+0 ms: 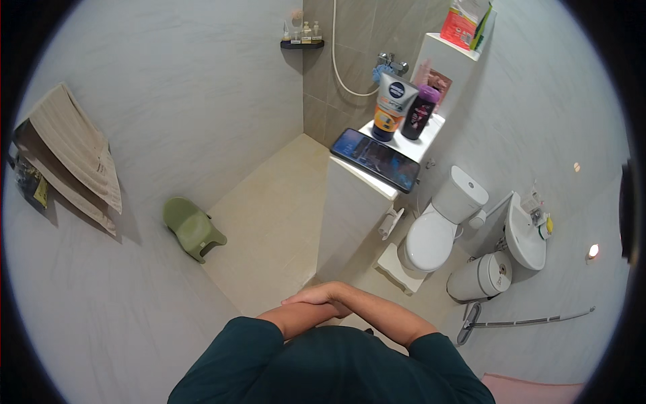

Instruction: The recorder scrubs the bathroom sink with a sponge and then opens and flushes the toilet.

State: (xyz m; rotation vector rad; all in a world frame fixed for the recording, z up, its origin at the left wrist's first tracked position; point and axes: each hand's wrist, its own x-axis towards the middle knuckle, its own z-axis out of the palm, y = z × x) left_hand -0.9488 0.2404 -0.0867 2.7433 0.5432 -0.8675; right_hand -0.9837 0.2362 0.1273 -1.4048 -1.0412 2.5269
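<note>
My forearms are crossed low in front of my dark green shirt (343, 363). My right hand (315, 294) lies over my left forearm (300, 318), its fingers wrapped on it near the wrist. Most of my left hand (344, 309) is hidden beneath my right wrist, so its fingers do not show. Ahead, on the white-topped ledge (434, 129) of a half wall, a smartphone (376, 159) lies screen up with its display lit. Behind it stand a Nivea squeeze tube (388, 108) on its cap and a dark bottle (419, 115) with a purple cap.
Left of the half wall, a green plastic stool (189, 227) stands on the tiled floor (267, 217). Towels (75, 151) hang at far left. To the right are a toilet (429, 240), footstool (401, 270), trash bin (482, 276), washbasin (525, 232) and squeegee mop (472, 323).
</note>
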